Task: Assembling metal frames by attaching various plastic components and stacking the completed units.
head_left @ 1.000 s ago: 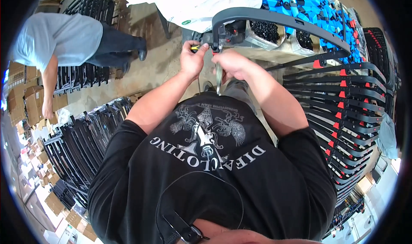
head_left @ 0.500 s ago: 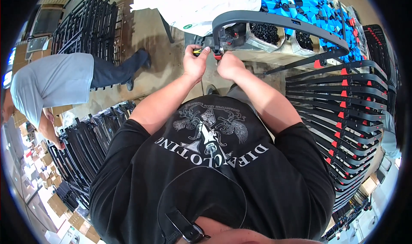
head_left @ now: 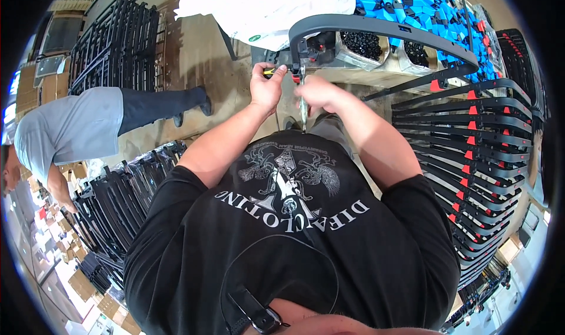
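Note:
A black bent tubular frame (head_left: 382, 24) arches above the bench, its near end upright between my hands with a red part (head_left: 296, 78) at its foot. My left hand (head_left: 266, 90) is closed around a small yellow-and-black tool (head_left: 269, 72), thumb raised toward the frame end. What kind of tool it is stays mostly hidden. Below the frame end a narrow silvery metal lever (head_left: 303, 108) points toward my body. Curled fingers of my right hand (head_left: 318, 93) are at this lever, partly covering it.
White sheeting (head_left: 265, 11) covers a surface ahead. Boxes of small black parts (head_left: 360, 45) stand beside a heap of blue pieces (head_left: 406, 8). Similar black frames (head_left: 471, 152) are stacked at right. At left a person in grey (head_left: 76, 123) bends over racked black bars (head_left: 123, 199).
My right hand has shifted slightly away from the frame end, and the silvery lever now shows pointing toward me. My left hand has barely moved. The person at left leans further left.

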`<state>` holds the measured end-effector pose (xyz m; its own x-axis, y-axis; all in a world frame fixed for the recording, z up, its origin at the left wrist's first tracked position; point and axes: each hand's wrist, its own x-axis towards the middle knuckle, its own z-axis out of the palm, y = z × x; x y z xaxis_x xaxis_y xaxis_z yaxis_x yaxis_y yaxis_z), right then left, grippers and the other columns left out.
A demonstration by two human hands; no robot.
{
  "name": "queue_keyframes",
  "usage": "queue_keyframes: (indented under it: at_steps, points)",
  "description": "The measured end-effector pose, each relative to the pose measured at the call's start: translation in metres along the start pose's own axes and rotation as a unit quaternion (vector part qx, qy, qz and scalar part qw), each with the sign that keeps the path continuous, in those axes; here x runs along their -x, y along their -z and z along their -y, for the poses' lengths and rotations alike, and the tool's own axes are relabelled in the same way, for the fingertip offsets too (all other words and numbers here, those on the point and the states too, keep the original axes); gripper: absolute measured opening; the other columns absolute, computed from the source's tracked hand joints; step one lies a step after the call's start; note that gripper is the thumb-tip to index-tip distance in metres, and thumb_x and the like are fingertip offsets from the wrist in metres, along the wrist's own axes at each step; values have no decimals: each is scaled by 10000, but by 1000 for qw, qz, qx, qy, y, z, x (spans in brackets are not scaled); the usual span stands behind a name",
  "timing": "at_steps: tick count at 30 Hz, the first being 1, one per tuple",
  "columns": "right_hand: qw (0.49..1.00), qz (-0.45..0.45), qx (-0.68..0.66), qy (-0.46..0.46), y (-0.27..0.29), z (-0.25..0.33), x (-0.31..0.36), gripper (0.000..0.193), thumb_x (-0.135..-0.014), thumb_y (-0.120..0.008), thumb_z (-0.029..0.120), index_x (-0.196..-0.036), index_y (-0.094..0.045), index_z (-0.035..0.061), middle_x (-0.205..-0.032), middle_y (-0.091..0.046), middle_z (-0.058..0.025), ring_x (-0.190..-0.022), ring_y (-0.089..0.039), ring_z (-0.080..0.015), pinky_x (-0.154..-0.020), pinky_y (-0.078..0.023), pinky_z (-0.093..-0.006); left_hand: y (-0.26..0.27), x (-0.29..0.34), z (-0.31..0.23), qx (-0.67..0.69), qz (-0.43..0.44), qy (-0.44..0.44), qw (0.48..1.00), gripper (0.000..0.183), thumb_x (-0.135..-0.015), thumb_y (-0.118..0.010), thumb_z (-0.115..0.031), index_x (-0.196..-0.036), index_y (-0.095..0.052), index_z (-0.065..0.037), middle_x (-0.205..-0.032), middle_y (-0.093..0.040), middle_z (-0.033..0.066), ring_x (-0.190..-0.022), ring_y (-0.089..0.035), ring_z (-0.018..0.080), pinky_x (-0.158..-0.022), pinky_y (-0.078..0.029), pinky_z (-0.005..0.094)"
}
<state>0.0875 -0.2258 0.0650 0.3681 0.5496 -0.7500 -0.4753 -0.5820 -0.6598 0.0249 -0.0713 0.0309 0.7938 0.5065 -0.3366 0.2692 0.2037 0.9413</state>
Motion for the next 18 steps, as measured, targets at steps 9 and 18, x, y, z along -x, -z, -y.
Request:
queue_keyframes:
  at_steps: [9,18]
  points:
    - [981,-154,117,33,-6,-20,-16,274,-956,-538,189,-1141,-572,-10,-904,-663,-144,-723,-670,-327,-574,-562,-548,-1,0,-5,17,11,25,999,285,-897,-786,-153,-1037,-552,-72,-842,-593,15,-677,-493,87,-595,-430,267]
    - [995,-31,96,-19,-4,8,4,358,-931,-535,175,-1145,-560,-111,-959,-700,-204,-720,-710,-349,-631,-580,-552,0,0,-2,26,11,19,999,285,-899,-784,-150,-1037,-548,-69,-825,-587,10,-705,-505,93,-612,-436,271]
